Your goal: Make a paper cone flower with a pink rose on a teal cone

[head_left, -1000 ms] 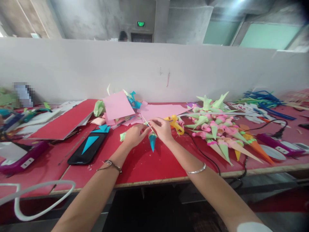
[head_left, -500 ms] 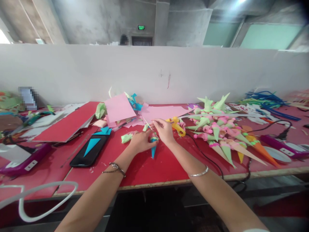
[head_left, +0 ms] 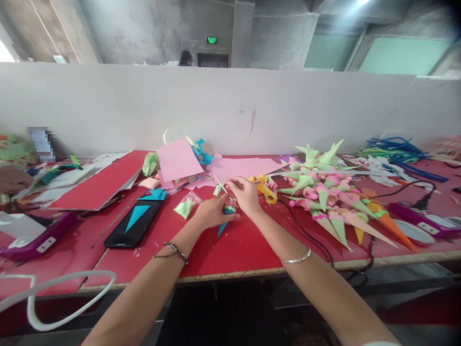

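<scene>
My left hand (head_left: pixel 212 212) is closed round a small blue cone (head_left: pixel 222 228), whose tip points down and left. Small pale and pink bits sit at the cone's wide end, partly covered by the fingers. Just above, my right hand (head_left: pixel 245 194) pinches a thin pale stick (head_left: pixel 219 184) that slants up and left; its lower end is hidden between the hands. Left of my left hand lies a clear bag of light green bits (head_left: pixel 185 207). A yellow glue gun (head_left: pixel 265 188) lies right beside my right hand.
At right is a heap of paper cones (head_left: pixel 327 197), with a black cord (head_left: pixel 306 228) in front. A black phone (head_left: pixel 133 230) bearing blue paper triangles lies left. Pink sheets (head_left: pixel 245 168) lie behind. Purple power strips (head_left: pixel 421 218) stand at both sides; a white wall (head_left: pixel 230 110) closes the back.
The blue cone has tilted in my left hand, its tip swinging leftward. More of the bag of green bits shows. My right hand has hardly moved.
</scene>
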A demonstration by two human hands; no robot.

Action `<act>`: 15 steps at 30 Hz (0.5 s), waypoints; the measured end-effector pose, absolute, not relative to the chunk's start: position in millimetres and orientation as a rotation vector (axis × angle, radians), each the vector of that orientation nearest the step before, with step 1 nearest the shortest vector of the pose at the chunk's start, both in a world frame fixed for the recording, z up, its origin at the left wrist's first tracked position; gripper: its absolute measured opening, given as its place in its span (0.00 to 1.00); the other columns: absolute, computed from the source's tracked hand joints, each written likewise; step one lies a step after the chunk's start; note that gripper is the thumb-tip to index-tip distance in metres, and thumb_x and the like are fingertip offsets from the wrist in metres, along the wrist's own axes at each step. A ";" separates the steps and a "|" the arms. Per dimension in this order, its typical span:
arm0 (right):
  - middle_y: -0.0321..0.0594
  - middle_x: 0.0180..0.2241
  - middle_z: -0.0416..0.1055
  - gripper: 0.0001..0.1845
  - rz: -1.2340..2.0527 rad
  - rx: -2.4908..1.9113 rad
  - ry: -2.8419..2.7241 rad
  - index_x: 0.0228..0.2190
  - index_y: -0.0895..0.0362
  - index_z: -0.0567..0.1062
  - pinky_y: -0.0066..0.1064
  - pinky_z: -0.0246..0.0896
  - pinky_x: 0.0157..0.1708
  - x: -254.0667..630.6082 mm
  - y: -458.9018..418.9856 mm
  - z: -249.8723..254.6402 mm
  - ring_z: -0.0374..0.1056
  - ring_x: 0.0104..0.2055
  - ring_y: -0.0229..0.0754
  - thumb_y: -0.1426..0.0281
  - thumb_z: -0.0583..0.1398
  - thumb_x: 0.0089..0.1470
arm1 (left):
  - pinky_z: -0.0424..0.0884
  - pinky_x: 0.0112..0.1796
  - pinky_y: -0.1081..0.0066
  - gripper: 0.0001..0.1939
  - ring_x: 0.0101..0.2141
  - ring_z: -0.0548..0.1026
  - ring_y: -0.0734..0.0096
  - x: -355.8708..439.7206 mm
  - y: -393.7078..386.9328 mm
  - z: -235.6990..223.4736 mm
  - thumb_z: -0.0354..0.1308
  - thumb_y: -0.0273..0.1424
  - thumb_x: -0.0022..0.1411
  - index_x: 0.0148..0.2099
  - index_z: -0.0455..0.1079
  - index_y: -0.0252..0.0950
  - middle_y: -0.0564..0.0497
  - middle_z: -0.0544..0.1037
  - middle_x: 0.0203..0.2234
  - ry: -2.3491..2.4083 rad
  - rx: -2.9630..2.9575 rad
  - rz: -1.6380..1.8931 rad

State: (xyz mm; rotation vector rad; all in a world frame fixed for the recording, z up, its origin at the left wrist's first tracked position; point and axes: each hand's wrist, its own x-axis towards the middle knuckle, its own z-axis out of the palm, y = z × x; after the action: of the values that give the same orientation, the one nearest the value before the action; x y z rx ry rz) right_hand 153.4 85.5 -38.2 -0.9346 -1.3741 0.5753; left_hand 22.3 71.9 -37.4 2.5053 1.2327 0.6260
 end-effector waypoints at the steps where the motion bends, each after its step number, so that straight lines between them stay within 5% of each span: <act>1: 0.40 0.30 0.73 0.07 0.576 -0.932 -1.375 0.29 0.57 0.73 0.32 0.65 0.37 153.3 85.6 -38.1 0.69 0.33 0.40 0.69 0.56 0.46 | 0.60 0.26 0.72 0.25 0.27 0.70 0.64 22.3 72.4 -38.6 0.57 0.40 0.45 0.47 0.63 0.37 0.50 0.71 0.26 1.219 2.458 0.667; 6: 0.42 0.32 0.73 0.09 0.576 -0.929 -1.361 0.30 0.59 0.73 0.33 0.65 0.38 153.6 87.3 -37.5 0.69 0.35 0.41 0.70 0.58 0.43 | 0.62 0.27 0.71 0.25 0.25 0.68 0.68 20.3 82.4 -43.2 0.55 0.35 0.48 0.49 0.59 0.35 0.52 0.69 0.24 1.251 2.250 0.843; 15: 0.40 0.29 0.74 0.09 0.623 -0.909 -1.373 0.30 0.58 0.74 0.33 0.67 0.34 153.6 85.5 -37.0 0.70 0.30 0.40 0.68 0.57 0.45 | 0.66 0.34 0.72 0.22 0.33 0.71 0.72 20.4 94.2 -39.0 0.53 0.31 0.53 0.50 0.56 0.32 0.47 0.71 0.35 1.120 1.812 1.098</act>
State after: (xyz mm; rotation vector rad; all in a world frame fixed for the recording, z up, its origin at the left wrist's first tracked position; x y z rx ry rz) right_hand 153.6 85.5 -37.0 -0.9088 -1.3726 0.6235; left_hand 20.4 94.2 -39.0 1.8119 1.1197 1.0976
